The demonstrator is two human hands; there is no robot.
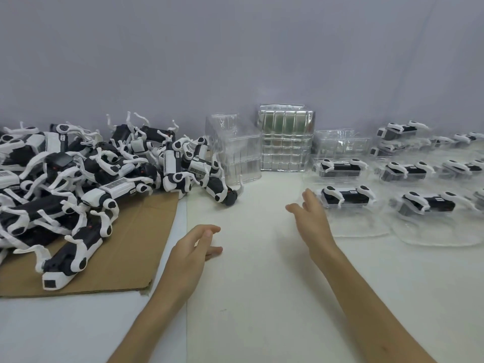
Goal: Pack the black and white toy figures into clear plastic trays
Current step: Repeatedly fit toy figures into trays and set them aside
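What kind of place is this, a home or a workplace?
Probably a packing bench in a small factory or workshop: a heap of identical toy figures on cardboard, stacks of empty clear trays against the wall, and rows of filled trays at right.

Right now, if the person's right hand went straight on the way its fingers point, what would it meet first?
Probably the stack of clear trays by the wall; the right hand would pass just left of the nearest packed tray, though depth is unclear.

Glossy plastic toy figures [78,179]; clear trays [285,142]; matt cardboard [136,244].
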